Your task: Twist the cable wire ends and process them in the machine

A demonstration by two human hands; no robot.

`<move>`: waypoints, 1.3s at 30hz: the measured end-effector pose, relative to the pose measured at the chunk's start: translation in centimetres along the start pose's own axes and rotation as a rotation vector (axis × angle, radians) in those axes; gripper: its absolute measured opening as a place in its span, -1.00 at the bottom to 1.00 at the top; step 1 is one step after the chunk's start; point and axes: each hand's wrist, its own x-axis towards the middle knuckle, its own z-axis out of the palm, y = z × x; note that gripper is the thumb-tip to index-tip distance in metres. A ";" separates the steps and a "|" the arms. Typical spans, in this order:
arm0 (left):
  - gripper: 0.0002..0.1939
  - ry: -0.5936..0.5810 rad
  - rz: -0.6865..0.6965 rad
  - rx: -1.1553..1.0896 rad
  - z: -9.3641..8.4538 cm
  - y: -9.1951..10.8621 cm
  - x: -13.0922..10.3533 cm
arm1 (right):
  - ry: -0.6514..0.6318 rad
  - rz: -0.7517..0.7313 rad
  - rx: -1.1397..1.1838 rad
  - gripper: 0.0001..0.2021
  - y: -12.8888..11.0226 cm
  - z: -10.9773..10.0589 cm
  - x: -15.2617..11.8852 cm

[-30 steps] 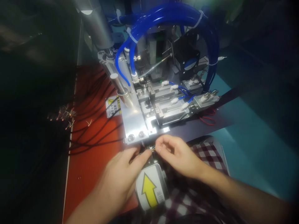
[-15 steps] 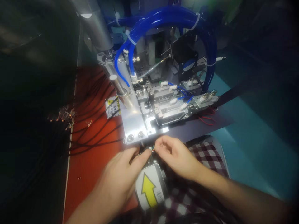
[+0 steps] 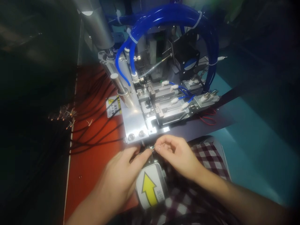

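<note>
Thin coloured wires (image 3: 152, 148) show in the small gap between my two hands, just below the front edge of the machine's metal plate (image 3: 136, 122). My left hand (image 3: 124, 168) is closed in a pinch on the cable end they come out of. From the right, my right hand (image 3: 177, 156) pinches the tips of the wires between thumb and forefinger, its other fingers curled. Beneath my left thumb sits a white cover with a yellow arrow (image 3: 149, 187). My fingers hide most of the wires and the cable.
Black cables with frayed, stripped ends (image 3: 70, 114) lie across the orange-red tabletop (image 3: 98, 175) at the left. A thick bundle of blue air hoses (image 3: 168, 14) arches over the machine's cylinders (image 3: 173, 112). A metal post (image 3: 119, 87) rises from the plate. Checked cloth (image 3: 206, 156) shows at the lower right.
Both hands stay at the same spot, still pinching. My right fingertips have shifted slightly, and fewer of the coloured wires show between the hands.
</note>
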 end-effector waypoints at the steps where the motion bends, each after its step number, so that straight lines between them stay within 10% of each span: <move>1: -0.61 -0.003 -0.003 -0.002 0.0 0.0 0.0 | -0.014 -0.003 0.002 -0.90 0.0 0.0 0.0; 39: -0.61 0.000 -0.005 -0.022 0.0 0.2 0.1 | -0.104 -0.065 -0.009 -0.89 0.2 -0.3 0.2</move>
